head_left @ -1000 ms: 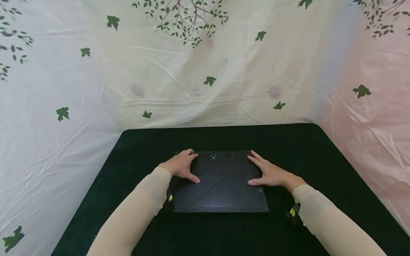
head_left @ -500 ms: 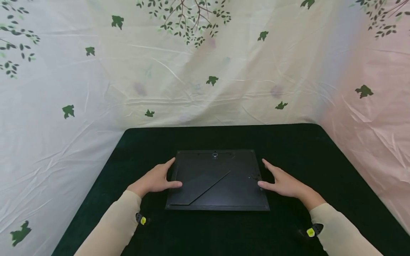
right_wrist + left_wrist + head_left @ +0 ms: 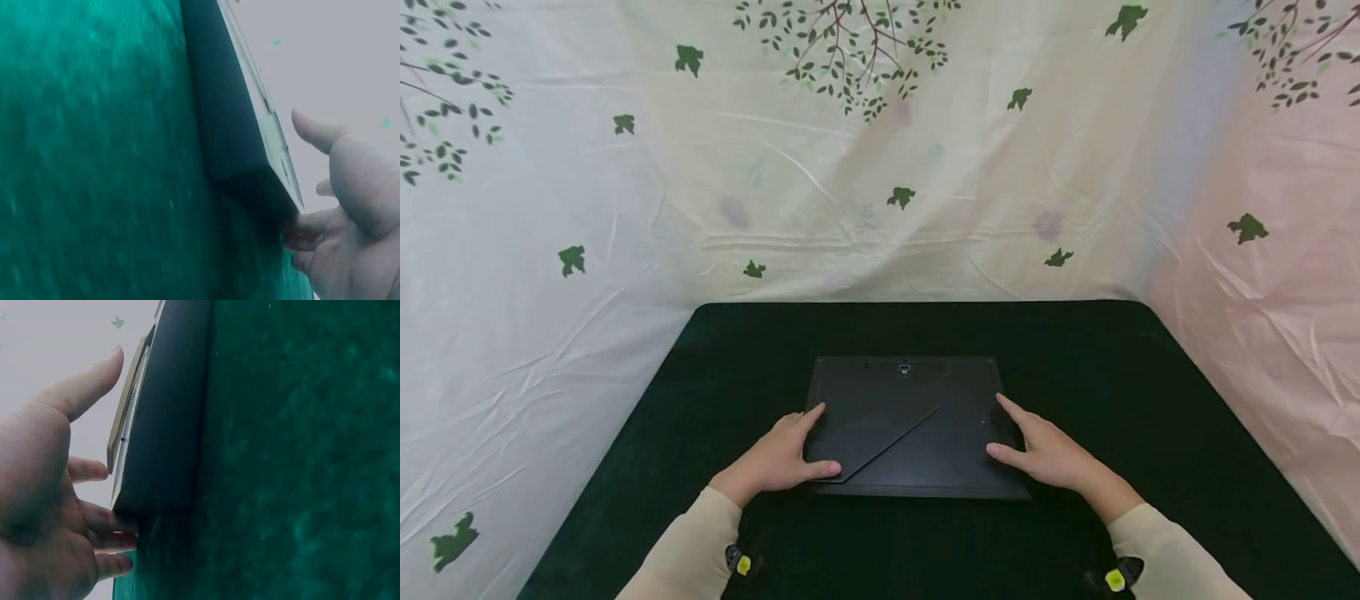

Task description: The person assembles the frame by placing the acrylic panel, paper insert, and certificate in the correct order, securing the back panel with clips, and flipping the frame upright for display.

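A black picture frame (image 3: 925,458) lies face down on the dark green tabletop, its back showing. A stand flap (image 3: 857,433) with a slanted edge covers its left part, and a small metal hanger (image 3: 904,368) sits near the far edge. My left hand (image 3: 775,458) is at the frame's left side, thumb above the near left corner. In the left wrist view its fingertips (image 3: 125,540) are right at the side wall. My right hand (image 3: 1048,452) is at the right side, thumb held apart above the back; the right wrist view shows its fingertips (image 3: 300,237) close to the frame's corner.
The green cloth-covered table (image 3: 760,342) has rounded far corners. Pale fabric walls (image 3: 820,242) with leaf prints hang behind it and on both sides. Each sleeve has a small dark device with a yellow mark at the wrist.
Both hands have drawn back from over the frame's back, moved out past its sides, then come in again closer to me at the edges. The frame stays in about the same place.
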`<state>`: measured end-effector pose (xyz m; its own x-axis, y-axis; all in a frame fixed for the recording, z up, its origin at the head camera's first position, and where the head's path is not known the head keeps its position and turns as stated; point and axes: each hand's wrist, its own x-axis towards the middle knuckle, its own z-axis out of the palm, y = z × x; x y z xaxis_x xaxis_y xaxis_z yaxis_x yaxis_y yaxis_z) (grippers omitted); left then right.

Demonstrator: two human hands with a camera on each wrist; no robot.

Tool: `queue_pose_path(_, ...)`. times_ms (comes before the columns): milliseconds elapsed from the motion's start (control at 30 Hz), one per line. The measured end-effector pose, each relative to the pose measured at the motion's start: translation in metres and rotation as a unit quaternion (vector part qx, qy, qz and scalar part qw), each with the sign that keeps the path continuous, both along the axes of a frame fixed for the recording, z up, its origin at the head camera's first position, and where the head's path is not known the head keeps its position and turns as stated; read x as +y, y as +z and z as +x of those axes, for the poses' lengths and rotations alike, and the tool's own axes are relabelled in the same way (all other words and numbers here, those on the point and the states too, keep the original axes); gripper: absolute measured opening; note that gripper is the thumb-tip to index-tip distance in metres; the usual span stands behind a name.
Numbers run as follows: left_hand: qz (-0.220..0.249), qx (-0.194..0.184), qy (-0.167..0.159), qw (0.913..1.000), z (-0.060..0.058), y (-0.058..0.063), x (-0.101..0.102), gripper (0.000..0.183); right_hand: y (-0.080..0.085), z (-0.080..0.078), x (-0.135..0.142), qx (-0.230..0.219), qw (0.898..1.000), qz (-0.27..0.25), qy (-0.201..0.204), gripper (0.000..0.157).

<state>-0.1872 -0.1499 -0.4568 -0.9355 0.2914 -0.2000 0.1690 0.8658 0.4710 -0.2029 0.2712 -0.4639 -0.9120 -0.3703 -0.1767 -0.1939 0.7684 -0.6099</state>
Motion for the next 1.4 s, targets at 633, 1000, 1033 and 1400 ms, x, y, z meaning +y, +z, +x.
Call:
queue_pose_path(633, -0.009, 0.030, 0.010, 0.9994, 0.003, -0.008, 0.003, 0.100, -0.002, 0.005, -0.011, 0.036, 0.999, 0.009, -0.034, 0.093)
queue_pose_path(1000, 0.004, 0.081, 0.002, 0.9967, 0.002, -0.004, 0.003, 0.102, 0.007, 0.011, -0.015, 0.063, 0.997, 0.010, -0.050, 0.093)
queue_pose_path(1033, 0.006, 0.088, 0.001, 0.9961, 0.002, -0.003, 0.003, 0.101, 0.009, 0.012, -0.016, 0.066, 0.996, 0.004, -0.052, 0.093)
queue_pose_path(1400, 0.048, 0.162, -0.015, 0.9855, 0.002, 0.007, 0.003, 0.093, 0.032, 0.019, -0.021, 0.121, 0.988, -0.047, -0.080, 0.091)
